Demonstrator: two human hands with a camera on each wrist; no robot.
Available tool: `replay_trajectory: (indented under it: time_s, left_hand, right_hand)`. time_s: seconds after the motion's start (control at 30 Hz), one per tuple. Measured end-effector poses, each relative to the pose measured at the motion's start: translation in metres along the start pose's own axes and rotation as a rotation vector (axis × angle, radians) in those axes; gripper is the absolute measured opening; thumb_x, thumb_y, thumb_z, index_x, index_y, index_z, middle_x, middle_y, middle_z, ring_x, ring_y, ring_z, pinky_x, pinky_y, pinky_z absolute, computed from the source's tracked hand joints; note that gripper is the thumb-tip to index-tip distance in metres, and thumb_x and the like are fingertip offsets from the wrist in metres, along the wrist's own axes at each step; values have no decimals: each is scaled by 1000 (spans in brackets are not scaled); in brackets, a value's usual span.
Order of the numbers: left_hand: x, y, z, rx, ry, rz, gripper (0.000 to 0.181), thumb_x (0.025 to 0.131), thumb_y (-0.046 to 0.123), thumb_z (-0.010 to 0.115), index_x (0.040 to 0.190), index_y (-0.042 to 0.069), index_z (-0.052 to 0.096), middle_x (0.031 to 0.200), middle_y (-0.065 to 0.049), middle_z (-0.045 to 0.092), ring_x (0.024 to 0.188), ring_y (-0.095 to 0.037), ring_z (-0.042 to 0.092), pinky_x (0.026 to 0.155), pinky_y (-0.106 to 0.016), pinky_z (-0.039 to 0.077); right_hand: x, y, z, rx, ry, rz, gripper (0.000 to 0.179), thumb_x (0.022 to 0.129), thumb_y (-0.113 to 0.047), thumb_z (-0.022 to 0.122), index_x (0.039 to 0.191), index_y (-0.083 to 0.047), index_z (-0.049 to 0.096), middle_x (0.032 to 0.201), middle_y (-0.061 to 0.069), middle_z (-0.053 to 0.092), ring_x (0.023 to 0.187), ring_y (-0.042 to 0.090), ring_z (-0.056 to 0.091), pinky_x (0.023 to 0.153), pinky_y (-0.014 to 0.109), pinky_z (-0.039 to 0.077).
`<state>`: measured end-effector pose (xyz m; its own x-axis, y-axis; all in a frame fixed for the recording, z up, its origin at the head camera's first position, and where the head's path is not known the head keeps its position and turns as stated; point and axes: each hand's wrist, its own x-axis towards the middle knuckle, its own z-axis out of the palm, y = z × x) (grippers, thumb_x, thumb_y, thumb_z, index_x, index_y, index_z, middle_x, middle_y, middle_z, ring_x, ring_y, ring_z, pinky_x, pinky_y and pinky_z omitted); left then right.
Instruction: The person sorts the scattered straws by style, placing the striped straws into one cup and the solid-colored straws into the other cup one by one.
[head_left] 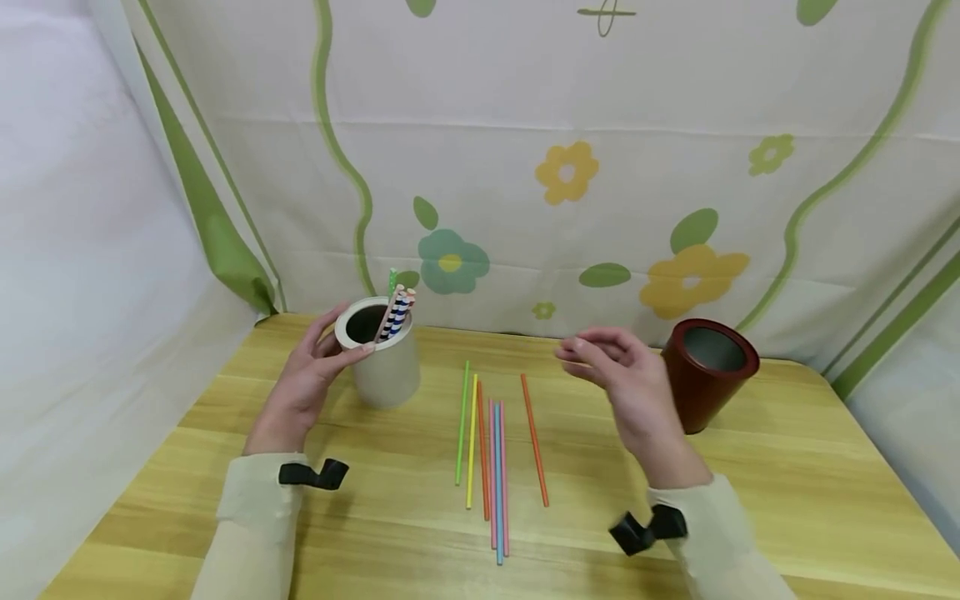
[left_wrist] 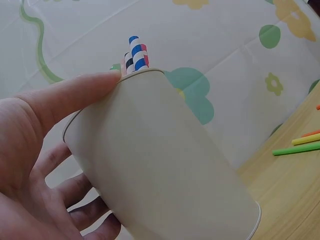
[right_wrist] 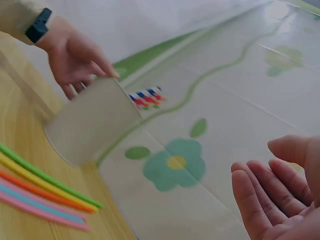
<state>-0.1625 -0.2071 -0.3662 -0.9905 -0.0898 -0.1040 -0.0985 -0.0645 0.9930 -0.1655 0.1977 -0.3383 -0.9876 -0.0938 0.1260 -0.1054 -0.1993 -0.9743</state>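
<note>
With the left hand (head_left: 302, 383), gripping the cream cup (head_left: 387, 375), with patterned straws (head_left: 397, 315) inside, left of plain straws (head_left: 498, 483) on the counter (head_left: 382, 525); with the right hand (head_left: 628, 387), empty and loosely curled, hovering beside the red cup (head_left: 708, 390).

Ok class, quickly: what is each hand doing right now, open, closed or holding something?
Left hand: holding the pale cup, thumb at its rim.
Right hand: open, fingers relaxed, holding nothing.
</note>
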Motion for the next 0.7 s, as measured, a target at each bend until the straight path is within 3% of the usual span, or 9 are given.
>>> replay_trajectory:
  time_s: [0.2, 0.33, 0.47, 0.53, 0.6, 0.7]
  left_hand:
    - [0, 1, 0, 6, -7, 0, 85, 103, 11, 73, 170, 37, 29, 173, -4, 41, 146, -10, 46, 125, -40, 27]
    - [-1, 1, 0, 7, -4, 6, 84, 103, 12, 74, 170, 37, 30, 171, -1, 43, 147, -9, 45, 122, -34, 31]
    - [0, 0, -1, 2, 3, 1, 85, 102, 12, 75, 170, 37, 30, 170, -1, 43, 148, -9, 44, 125, -34, 31]
    - [0, 0, 0, 1, 4, -4, 85, 102, 12, 75, 170, 38, 30, 171, -1, 41, 149, -10, 43, 128, -36, 28]
    - [0, 0, 0, 2, 1, -5, 85, 102, 12, 74, 170, 38, 29, 173, -2, 39, 151, -10, 41, 131, -39, 26]
    - [0, -1, 1, 5, 0, -6, 86, 103, 12, 74, 170, 38, 28, 175, -4, 36, 153, -12, 40, 133, -41, 24]
  right_hand:
    - [-22, -8, -52, 55, 69, -105, 10, 103, -3, 70, 113, -1, 71, 104, 5, 84, 98, 18, 82, 90, 34, 66]
    - [-31, -18, -83, 152, 131, -175, 14, 103, 8, 65, 111, 0, 73, 102, 9, 84, 93, 20, 82, 84, 30, 66]
    - [-32, -30, -107, 172, 356, -223, 18, 95, 13, 73, 110, 3, 74, 97, 7, 82, 85, 16, 78, 75, 24, 64]
    - [-30, -34, -118, 97, 501, -191, 27, 90, 9, 81, 114, -1, 74, 100, 2, 79, 89, 13, 74, 73, 18, 61]
    - [-28, -35, -130, -8, 591, -119, 41, 86, 2, 88, 124, -7, 74, 110, -4, 75, 100, 10, 69, 76, 13, 58]
    - [-26, -27, -147, -185, 567, 21, 63, 88, -12, 90, 145, -24, 65, 136, -15, 65, 135, 12, 58, 82, 5, 52]
